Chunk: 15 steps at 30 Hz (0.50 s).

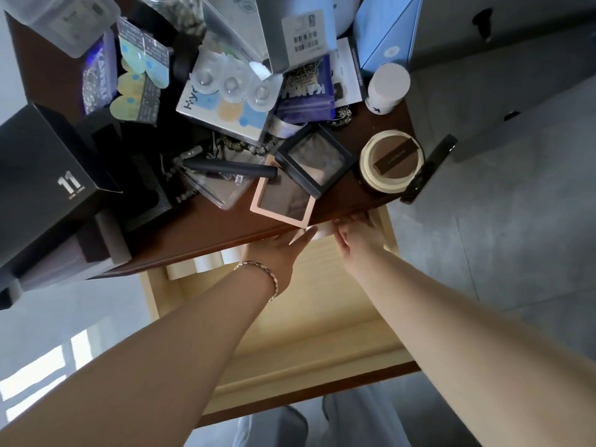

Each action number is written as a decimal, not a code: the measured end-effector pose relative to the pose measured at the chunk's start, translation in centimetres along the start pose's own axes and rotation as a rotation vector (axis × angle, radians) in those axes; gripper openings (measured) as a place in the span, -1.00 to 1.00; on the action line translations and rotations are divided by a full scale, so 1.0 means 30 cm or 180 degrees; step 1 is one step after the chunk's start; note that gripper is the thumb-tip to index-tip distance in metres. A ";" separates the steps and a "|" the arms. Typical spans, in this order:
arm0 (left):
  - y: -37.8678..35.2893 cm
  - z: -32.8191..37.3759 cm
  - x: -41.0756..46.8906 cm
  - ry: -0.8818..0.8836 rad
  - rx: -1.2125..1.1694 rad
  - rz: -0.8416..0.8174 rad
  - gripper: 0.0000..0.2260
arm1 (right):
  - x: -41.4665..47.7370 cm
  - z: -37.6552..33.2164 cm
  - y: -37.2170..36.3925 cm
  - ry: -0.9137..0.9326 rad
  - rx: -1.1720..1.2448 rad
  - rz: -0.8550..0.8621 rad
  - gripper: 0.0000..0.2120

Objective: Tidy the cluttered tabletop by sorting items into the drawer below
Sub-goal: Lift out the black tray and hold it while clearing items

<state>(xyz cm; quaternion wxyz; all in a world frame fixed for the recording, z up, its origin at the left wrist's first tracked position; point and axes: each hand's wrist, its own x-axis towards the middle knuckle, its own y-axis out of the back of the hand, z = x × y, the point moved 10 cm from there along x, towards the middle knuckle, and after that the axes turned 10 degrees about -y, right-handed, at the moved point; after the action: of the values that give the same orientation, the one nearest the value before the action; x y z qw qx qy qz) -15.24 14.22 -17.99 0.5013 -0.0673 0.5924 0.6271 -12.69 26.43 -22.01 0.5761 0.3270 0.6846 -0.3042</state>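
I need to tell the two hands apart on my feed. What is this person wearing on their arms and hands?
Both arms are bare, with no sleeves or gloves in view. The left hand has long pointed nails, and a thin metallic link bracelet sits round its wrist. The right hand and its wrist show no watch or jewellery that I can see.
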 end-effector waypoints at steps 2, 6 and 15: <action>0.002 0.003 -0.003 -0.0017 0.0049 0.0115 -0.26 | -0.002 -0.015 0.015 0.0179 -0.0761 0.0025 -0.70; 0.010 0.044 -0.044 -0.0109 0.0165 0.0020 -0.36 | -0.054 -0.022 0.072 0.0728 -0.2544 0.0410 -0.68; 0.407 -0.072 -0.600 0.0503 -0.1000 0.2475 -0.74 | -0.596 0.074 -0.239 0.1918 -0.4464 -0.0776 -0.78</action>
<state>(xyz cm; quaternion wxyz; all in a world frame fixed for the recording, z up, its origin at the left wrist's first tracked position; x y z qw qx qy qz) -16.19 5.08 1.83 0.1643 0.0376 0.5075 0.8450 -14.90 18.62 -4.40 0.3998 -0.1234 0.8756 0.2415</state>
